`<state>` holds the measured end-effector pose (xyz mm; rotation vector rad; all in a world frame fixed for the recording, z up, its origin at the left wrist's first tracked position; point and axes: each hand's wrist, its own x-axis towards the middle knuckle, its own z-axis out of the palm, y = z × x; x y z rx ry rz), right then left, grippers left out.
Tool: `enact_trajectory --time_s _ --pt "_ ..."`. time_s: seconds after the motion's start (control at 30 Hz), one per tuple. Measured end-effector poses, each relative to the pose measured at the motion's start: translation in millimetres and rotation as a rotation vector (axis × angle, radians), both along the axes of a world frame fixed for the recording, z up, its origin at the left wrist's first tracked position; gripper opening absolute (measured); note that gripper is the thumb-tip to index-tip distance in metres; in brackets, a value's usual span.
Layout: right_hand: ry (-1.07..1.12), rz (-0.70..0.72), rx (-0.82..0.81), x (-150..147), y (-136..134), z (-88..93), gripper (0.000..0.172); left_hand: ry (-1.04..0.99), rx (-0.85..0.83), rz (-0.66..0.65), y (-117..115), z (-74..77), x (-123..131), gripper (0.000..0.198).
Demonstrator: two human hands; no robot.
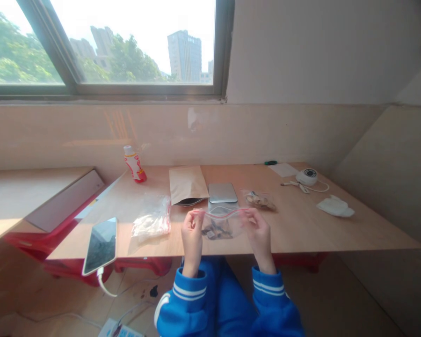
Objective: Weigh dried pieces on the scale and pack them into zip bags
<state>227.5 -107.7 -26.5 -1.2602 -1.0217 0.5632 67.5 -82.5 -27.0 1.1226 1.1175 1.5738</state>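
Note:
My left hand point(192, 241) and my right hand point(258, 236) pinch opposite ends of the red-striped zip seal on a clear zip bag point(220, 225), holding it up just over the wooden table point(301, 229). Dark brown pieces lie in the bottom of the bag. Behind it sits a flat silver device point(222, 193), perhaps a scale. A second bag with tan pieces point(259, 200) lies to the right, and a bag of white contents point(150, 219) lies to the left. A kraft paper envelope point(187, 184) lies at the back.
A smartphone point(101, 245) with a white cable overhangs the front left table edge. A red-and-white bottle point(135, 164) stands at the back. A white round device point(306, 176), a white cloth point(336, 206), paper and a green-handled tool lie on the right.

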Motion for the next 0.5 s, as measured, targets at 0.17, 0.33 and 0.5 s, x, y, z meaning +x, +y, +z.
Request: enact_trajectory --time_s 0.17,0.33,0.5 --pt "-0.050 -0.090 0.133 0.6 0.3 0.7 0.023 0.113 -0.002 0.091 -6.2 11.7 -2.1 0.032" --pt "0.118 -0.121 0.168 -5.4 -2.0 3.1 0.025 0.139 0.030 0.093 -1.2 19.2 4.0 0.031" --pt "0.355 -0.013 0.171 -13.1 -0.7 4.5 0.027 -0.093 0.045 -0.162 4.2 14.3 14.5 0.032"
